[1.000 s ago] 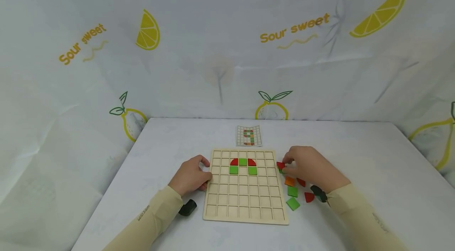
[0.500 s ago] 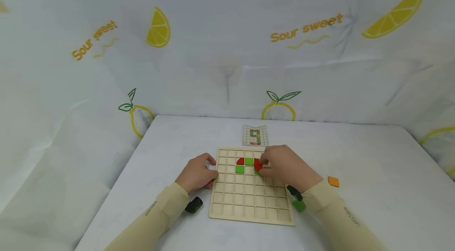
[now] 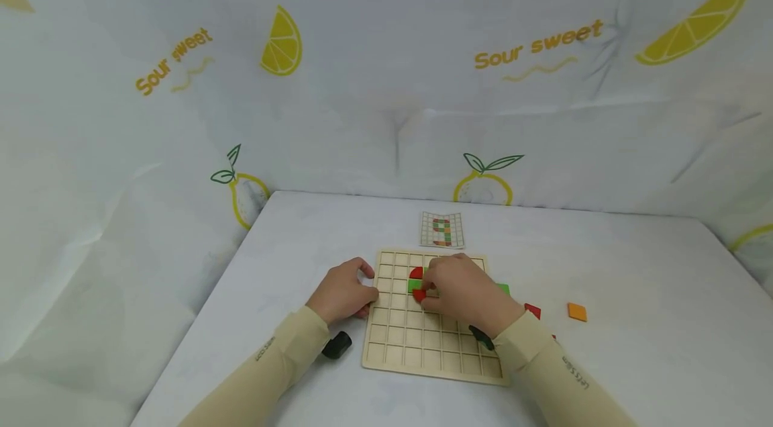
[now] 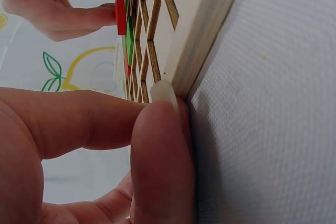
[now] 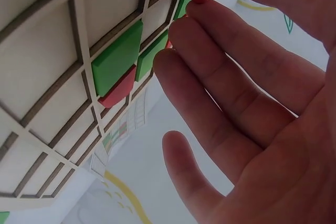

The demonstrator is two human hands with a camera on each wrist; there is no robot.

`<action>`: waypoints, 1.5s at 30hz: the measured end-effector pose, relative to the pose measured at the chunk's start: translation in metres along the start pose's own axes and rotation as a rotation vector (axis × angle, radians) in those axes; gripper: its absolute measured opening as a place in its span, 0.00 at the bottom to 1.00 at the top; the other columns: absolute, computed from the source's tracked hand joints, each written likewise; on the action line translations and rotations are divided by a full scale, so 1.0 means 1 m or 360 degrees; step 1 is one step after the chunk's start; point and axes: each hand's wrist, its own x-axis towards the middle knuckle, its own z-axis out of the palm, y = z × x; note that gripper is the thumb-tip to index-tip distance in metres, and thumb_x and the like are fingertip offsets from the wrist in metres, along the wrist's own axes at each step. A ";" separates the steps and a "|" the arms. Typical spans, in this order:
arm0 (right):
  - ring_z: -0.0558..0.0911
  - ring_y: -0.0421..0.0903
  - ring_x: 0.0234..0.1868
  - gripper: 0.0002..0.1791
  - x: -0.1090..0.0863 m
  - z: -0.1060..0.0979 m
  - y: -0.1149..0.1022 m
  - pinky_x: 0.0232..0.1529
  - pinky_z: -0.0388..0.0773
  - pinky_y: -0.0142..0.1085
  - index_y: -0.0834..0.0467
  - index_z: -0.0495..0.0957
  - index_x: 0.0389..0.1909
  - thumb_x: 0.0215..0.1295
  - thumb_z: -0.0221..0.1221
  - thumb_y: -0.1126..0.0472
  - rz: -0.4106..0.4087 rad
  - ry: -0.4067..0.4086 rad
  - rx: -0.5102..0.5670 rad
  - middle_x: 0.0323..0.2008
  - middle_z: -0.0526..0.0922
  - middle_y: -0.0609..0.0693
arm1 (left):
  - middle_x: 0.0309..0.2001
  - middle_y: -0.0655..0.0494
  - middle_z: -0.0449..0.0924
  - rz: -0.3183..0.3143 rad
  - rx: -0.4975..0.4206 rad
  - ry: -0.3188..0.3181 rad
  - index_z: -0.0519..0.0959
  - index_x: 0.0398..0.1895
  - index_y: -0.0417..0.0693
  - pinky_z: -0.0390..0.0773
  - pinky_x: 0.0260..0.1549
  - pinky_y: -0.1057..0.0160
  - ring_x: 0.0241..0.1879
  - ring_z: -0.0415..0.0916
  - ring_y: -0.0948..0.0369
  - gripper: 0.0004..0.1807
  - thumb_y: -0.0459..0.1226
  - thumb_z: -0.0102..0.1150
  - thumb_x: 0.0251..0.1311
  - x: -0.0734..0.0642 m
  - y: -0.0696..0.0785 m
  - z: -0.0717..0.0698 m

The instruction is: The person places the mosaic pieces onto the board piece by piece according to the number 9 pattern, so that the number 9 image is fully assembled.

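My left hand point(image 3: 343, 291) holds the left edge of the pale wooden grid board point(image 3: 395, 336), thumb pressed to its side point(image 4: 163, 145). My right hand point(image 3: 464, 294) is over the board's upper middle and pinches a red quarter-round tile point(image 3: 419, 295) between thumb and forefinger. That tile is right below a green square tile point(image 3: 415, 285), with another red quarter-round tile point(image 3: 417, 272) above it. In the right wrist view, the other fingers are stretched out beside a green tile point(image 5: 118, 64) and a red tile point(image 5: 119, 88) set in the grid. My right hand partly hides these in the head view.
Behind the board lies a card point(image 3: 427, 231) printed with a coloured grid pattern. Right of the board are an orange square tile point(image 3: 576, 312), a red tile point(image 3: 533, 310) and a green tile point(image 3: 503, 289). A black object point(image 3: 337, 345) sits by my left wrist.
My right hand has picked up a red tile from the loose ones at the right and carried it leftward over the board. My left hand stays at the board's edge; the head view has shifted slightly.
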 end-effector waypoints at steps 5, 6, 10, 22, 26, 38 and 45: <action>0.73 0.37 0.31 0.09 0.000 0.001 -0.003 0.57 0.78 0.50 0.49 0.88 0.27 0.64 0.76 0.52 -0.0056 0.0032 -0.0069 0.26 0.78 0.38 | 0.23 0.54 0.85 -0.0002 0.0004 0.0007 0.79 0.54 0.47 0.78 0.31 0.63 0.22 0.84 0.61 0.18 0.36 0.65 0.61 0.002 -0.001 -0.001; 0.74 0.38 0.32 0.09 0.000 0.001 -0.003 0.57 0.78 0.50 0.49 0.88 0.27 0.64 0.76 0.52 -0.0065 0.0034 -0.0078 0.26 0.78 0.38 | 0.23 0.54 0.85 -0.0005 0.0004 0.0009 0.79 0.54 0.47 0.78 0.31 0.63 0.22 0.84 0.61 0.17 0.36 0.65 0.61 0.002 -0.002 -0.001; 0.78 0.38 0.36 0.08 0.001 0.002 -0.006 0.60 0.78 0.51 0.49 0.89 0.28 0.63 0.76 0.52 -0.0078 0.0029 -0.0093 0.29 0.82 0.38 | 0.23 0.54 0.85 -0.0015 0.0006 0.0011 0.79 0.54 0.48 0.77 0.31 0.63 0.22 0.84 0.61 0.17 0.36 0.65 0.61 0.001 -0.003 -0.001; 0.78 0.40 0.34 0.09 0.004 0.008 -0.008 0.63 0.78 0.52 0.47 0.88 0.25 0.64 0.75 0.52 -0.0045 0.0005 -0.0142 0.27 0.80 0.39 | 0.23 0.54 0.85 0.0008 0.0008 0.0010 0.79 0.54 0.47 0.77 0.30 0.63 0.22 0.84 0.61 0.17 0.36 0.65 0.61 0.002 -0.003 -0.001; 0.79 0.40 0.35 0.09 0.003 0.008 -0.008 0.63 0.78 0.53 0.47 0.88 0.25 0.63 0.75 0.52 -0.0062 0.0028 -0.0145 0.27 0.81 0.39 | 0.22 0.54 0.85 0.0007 0.0019 0.0014 0.79 0.53 0.48 0.77 0.30 0.63 0.21 0.84 0.61 0.17 0.36 0.65 0.61 0.001 -0.002 -0.001; 0.77 0.39 0.31 0.12 0.001 0.008 -0.009 0.59 0.78 0.50 0.47 0.86 0.22 0.62 0.76 0.52 -0.0093 0.0057 -0.0175 0.25 0.79 0.38 | 0.21 0.54 0.85 0.0006 0.0031 0.0021 0.79 0.54 0.47 0.78 0.31 0.64 0.20 0.84 0.61 0.18 0.35 0.64 0.59 0.002 -0.002 0.001; 0.75 0.39 0.30 0.12 0.001 0.009 -0.009 0.63 0.78 0.52 0.47 0.86 0.22 0.62 0.76 0.51 -0.0053 0.0031 -0.0172 0.24 0.77 0.38 | 0.21 0.55 0.85 0.0006 0.0040 0.0017 0.79 0.54 0.48 0.77 0.31 0.64 0.20 0.84 0.61 0.18 0.36 0.64 0.60 0.002 -0.001 0.002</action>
